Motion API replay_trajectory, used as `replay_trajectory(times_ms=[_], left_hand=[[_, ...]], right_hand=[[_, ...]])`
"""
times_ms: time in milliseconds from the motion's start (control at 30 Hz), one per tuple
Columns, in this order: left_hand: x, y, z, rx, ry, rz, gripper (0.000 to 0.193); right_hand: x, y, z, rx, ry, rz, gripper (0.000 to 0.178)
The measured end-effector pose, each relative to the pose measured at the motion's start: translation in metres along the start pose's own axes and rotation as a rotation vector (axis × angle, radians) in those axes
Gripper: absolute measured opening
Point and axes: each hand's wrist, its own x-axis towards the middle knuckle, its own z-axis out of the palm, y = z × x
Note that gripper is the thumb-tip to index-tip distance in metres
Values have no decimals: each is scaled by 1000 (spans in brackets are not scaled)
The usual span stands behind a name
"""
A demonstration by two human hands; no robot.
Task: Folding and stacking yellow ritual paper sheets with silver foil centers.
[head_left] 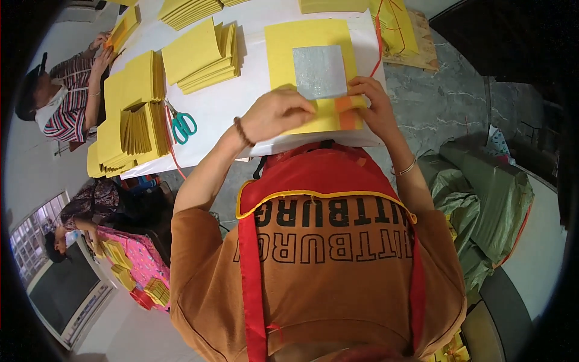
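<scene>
A yellow paper sheet point(301, 36) with a silver foil square point(319, 71) in its middle lies on the white table point(229, 102) in front of me. My left hand point(274, 113) presses on the sheet's near edge, just below the foil. At the near right corner my right hand point(371, 99) pinches the sheet, where an orange strip point(347, 114) shows. Both hands touch the same sheet.
Stacks of yellow paper point(202, 57) cover the table's left and far side. Teal-handled scissors point(183, 125) lie near the left stacks. A person in a striped shirt point(66, 102) works at the far left; another person point(90, 211) sits lower left. Green sacks point(488, 205) stand right.
</scene>
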Motion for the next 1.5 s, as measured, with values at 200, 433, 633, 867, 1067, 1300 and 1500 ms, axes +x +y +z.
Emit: replay_trajectory(times_ms=[200,433,633,867,1067,1300,1500], left_hand=[[-14,-20,-2,667,255,221,46],[-27,-10,-6,800,330,308,38],[-45,-18,11,512,250,300,28],[-24,-25,9,77,313,-222,25],[-8,-32,16,-525,497,-247,34],[-5,-32,17,-461,485,-400,53],[0,-20,14,-504,561,-406,66]], right_hand=[[-3,9,14,252,97,136,21],[9,-18,-23,-95,76,-149,23],[-6,-39,-30,174,-354,-29,20],[1,-28,-6,256,-79,375,27],[19,-41,9,416,177,464,35],[19,-29,16,320,177,528,40],[22,-21,19,295,187,535,38]])
